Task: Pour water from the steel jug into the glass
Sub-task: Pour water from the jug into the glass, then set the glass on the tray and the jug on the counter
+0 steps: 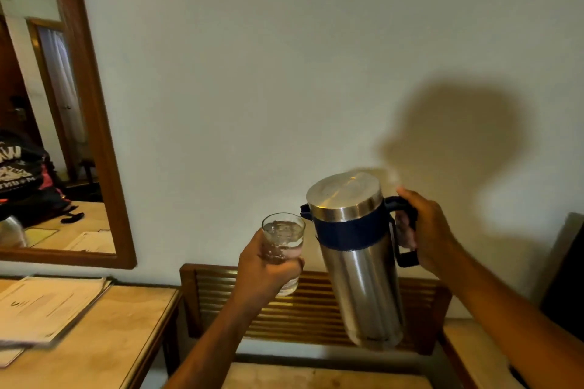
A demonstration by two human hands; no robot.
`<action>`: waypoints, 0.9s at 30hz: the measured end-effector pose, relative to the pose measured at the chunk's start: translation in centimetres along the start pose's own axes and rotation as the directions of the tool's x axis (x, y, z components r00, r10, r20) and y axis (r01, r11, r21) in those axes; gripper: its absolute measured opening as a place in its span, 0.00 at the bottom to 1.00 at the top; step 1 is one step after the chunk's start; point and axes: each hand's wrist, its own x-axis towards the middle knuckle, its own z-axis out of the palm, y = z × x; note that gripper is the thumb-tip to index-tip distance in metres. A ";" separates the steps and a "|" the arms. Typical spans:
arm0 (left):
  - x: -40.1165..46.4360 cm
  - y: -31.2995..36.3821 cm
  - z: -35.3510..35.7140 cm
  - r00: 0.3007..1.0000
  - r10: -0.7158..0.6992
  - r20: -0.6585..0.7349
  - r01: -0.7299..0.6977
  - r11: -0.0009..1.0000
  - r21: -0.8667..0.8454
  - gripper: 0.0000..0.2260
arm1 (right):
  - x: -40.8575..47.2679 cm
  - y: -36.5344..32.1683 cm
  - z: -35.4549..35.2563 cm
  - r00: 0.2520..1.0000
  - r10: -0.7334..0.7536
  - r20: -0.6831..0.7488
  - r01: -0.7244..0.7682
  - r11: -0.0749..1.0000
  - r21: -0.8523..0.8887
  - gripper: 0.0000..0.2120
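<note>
My right hand [426, 234] grips the dark blue handle of the steel jug [357, 259], held in the air and tilted slightly to the left. The jug has a steel lid and a dark blue band with a small spout facing the glass. My left hand [265, 268] is wrapped around the lower part of a clear glass [283, 235], held up just left of the spout. Water fills the glass close to its rim. No stream is visible between spout and glass.
A wooden desk [126, 341] at lower left carries a stack of papers [47, 306]. A wood-framed mirror [94, 123] hangs on the left wall. A slatted wooden rack [313, 309] stands below the hands, a low table [316, 376] beneath it, and a dark chair [565, 278] at right.
</note>
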 end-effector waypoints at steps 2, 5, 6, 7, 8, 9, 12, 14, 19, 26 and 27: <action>-0.4 -1.4 -0.3 0.999 -0.041 0.005 0.041 0.999 0.009 0.24 | -1.4 3.8 0.3 0.999 0.036 -0.037 -0.032 0.994 0.104 0.28; -1.0 -4.2 -0.6 0.995 -0.097 0.022 0.096 0.995 0.030 0.24 | -2.9 8.6 1.4 0.989 0.119 -0.088 -0.099 0.972 0.211 0.22; -1.3 -5.3 -0.6 0.992 -0.124 0.022 0.123 0.991 0.043 0.25 | -3.3 10.2 2.0 0.982 0.157 -0.107 -0.129 0.965 0.228 0.21; -1.5 -6.7 -0.7 0.989 -0.147 0.025 0.145 0.988 0.048 0.25 | -3.6 11.8 2.5 0.974 0.188 -0.127 -0.154 0.959 0.237 0.21; -1.8 -7.6 -0.9 0.986 -0.164 0.026 0.163 0.985 0.052 0.26 | -4.0 13.1 3.0 0.966 0.209 -0.152 -0.167 0.954 0.249 0.22; -2.1 -9.4 -1.0 0.981 -0.194 0.023 0.193 0.979 0.067 0.27 | -4.4 15.0 3.5 0.955 0.242 -0.173 -0.189 0.942 0.276 0.24; -2.9 -15.0 -1.4 0.968 -0.252 0.005 0.250 0.963 0.099 0.27 | -5.5 21.3 3.9 0.912 0.360 -0.196 -0.262 0.879 0.398 0.26; -3.7 -20.3 -1.4 0.963 -0.271 0.013 0.266 0.953 0.142 0.29 | -6.3 26.5 3.8 0.868 0.455 -0.200 -0.314 0.814 0.488 0.27; -6.4 -32.2 -2.0 0.911 -0.397 -0.114 0.411 0.896 0.166 0.30 | -8.7 37.6 3.7 0.771 0.570 -0.284 -0.391 0.776 0.495 0.23; -12.3 -45.9 0.1 0.817 -0.523 -0.241 0.567 0.803 0.181 0.29 | -13.1 48.6 3.5 0.656 0.663 -0.360 -0.430 0.721 0.543 0.24; -13.0 -47.2 0.2 0.806 -0.535 -0.254 0.584 0.788 0.193 0.29 | -13.4 49.5 3.4 0.655 0.664 -0.361 -0.432 0.721 0.542 0.25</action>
